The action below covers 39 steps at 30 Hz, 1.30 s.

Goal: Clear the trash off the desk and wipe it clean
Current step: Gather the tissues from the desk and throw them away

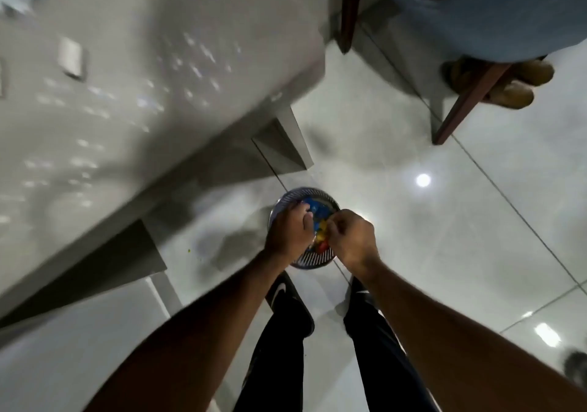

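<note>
**Both hands over the waste basket on the floor**

The person is standing and looking straight down, with both bare forearms reaching toward a round slotted waste basket (305, 260) that is sitting on the glossy tiled floor (444, 237), just ahead of the dark shoes (287, 297) and black trousers (276, 364). The left hand (290, 237) is hanging over the basket's left rim with its fingers curled in; the right hand (351, 240) is hovering over the right rim, also with fingers bent and close together. Whether either hand is actually pinching anything is not clear, since the fingertips are blurred and lying right against the contents. Between the two hands, coloured trash (317, 221) is showing inside the basket: blue pieces toward the far side, yellow and red bits nearer the person.

The white bench (143, 93) is filling the upper left of the view, well apart from the basket, its top speckled with small bright reflections and its supports standing on the floor near the basket's far left. A small pale flat object (70, 57) is lying on the bench top, too smeared to identify. At the upper right, dark wooden furniture legs (467, 106) and a blue rounded object (508, 14) are showing, with tan footwear (511, 92) beneath.
</note>
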Each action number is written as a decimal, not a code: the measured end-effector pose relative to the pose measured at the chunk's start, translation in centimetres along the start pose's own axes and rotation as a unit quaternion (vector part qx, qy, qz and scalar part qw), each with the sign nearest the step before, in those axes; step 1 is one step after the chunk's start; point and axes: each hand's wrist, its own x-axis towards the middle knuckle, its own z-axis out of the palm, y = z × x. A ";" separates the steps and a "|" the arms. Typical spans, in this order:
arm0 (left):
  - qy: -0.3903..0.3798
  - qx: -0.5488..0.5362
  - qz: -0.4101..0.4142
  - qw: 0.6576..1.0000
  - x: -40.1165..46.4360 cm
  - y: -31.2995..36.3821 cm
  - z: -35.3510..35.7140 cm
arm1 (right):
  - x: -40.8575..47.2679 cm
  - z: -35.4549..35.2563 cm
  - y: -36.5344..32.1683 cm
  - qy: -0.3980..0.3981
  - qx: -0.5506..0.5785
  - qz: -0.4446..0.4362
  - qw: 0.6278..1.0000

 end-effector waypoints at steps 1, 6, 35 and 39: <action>0.028 -0.004 0.040 0.999 -1.5 2.0 -2.1 | -1.0 -1.7 -1.7 0.019 -0.006 -0.027 0.999; 0.149 -0.027 0.208 0.966 -9.4 11.7 -12.5 | -7.3 -11.3 -11.0 0.163 0.061 -0.091 0.980; 0.193 -0.031 0.129 0.972 -0.2 3.9 -50.8 | -6.7 -9.1 -46.0 0.091 -0.143 -0.171 0.971; 0.330 -0.182 0.179 0.909 -5.8 7.6 -48.9 | -12.3 -11.8 -41.5 0.216 0.137 -0.189 0.948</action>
